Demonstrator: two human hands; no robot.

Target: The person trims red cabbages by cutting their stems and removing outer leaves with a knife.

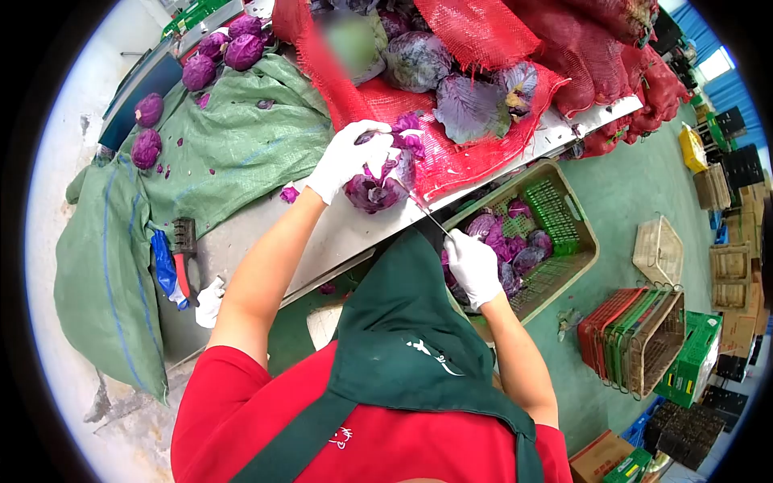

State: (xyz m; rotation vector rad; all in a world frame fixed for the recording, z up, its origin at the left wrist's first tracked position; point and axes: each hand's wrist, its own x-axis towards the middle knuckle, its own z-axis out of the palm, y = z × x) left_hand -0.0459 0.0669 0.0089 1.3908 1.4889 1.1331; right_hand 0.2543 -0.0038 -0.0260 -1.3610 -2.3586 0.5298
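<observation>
My left hand (353, 158), in a white glove, has its fingers bent over a purple cabbage (375, 191) at the metal table's edge and presses against its leaves. The white-gloved right hand (473, 268) is closed around the handle of a knife (432, 219), whose thin blade points up and left to the cabbage. Just beyond, large cabbages with dark outer leaves (471, 105) lie on a red mesh sack (451, 165). Below the table edge, a crate (581, 241) holds trimmed purple cabbages and loose leaves (507, 249).
Green woven sacking (250, 145) covers the table's left part, with several purple cabbages (243, 51) at its far edge. A brush with a red handle (183, 249) lies near a white glove (210, 302). Full red mesh sacks (580, 60) are stacked upper right; nested crates (632, 338) stand on the floor.
</observation>
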